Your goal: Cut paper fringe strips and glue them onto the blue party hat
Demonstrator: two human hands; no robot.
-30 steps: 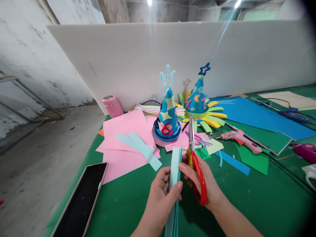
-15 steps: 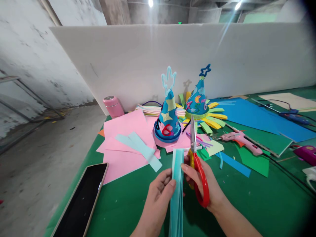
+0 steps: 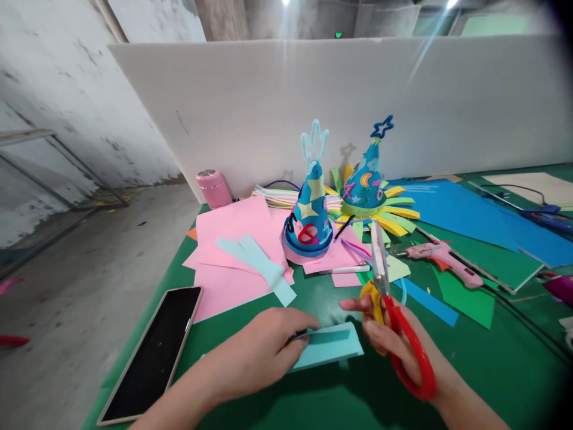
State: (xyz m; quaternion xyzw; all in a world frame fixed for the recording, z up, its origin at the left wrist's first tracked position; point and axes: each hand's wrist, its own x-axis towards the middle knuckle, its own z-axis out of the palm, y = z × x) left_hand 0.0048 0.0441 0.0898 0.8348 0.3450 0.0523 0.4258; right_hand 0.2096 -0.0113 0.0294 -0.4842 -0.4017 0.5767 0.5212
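Note:
My left hand (image 3: 273, 346) grips a bundle of light blue paper strips (image 3: 335, 345), which lies turned sideways low over the green table (image 3: 250, 412). In my right hand (image 3: 398, 340) is a pair of scissors (image 3: 412, 346) with red and yellow handles, blades pointing up and away from me. The right index finger reaches toward the strips without touching them. Two blue cone party hats stand beyond: one with numbers (image 3: 308, 218) and a pale blue crown shape on top, the other (image 3: 364, 182) with a dark blue star and a green-yellow fringe.
Pink paper sheets (image 3: 237, 221) with light blue strips (image 3: 259, 266) on them lie left of the hats. A phone (image 3: 152, 352) rests at the left edge near a pink canister (image 3: 213, 189). At right are a pink glue gun (image 3: 443, 260) and blue sheets (image 3: 452, 209).
The strips have swung from upright to sideways in my left hand. My right hand has let go of them and moved right with the scissors. The view has shifted slightly left.

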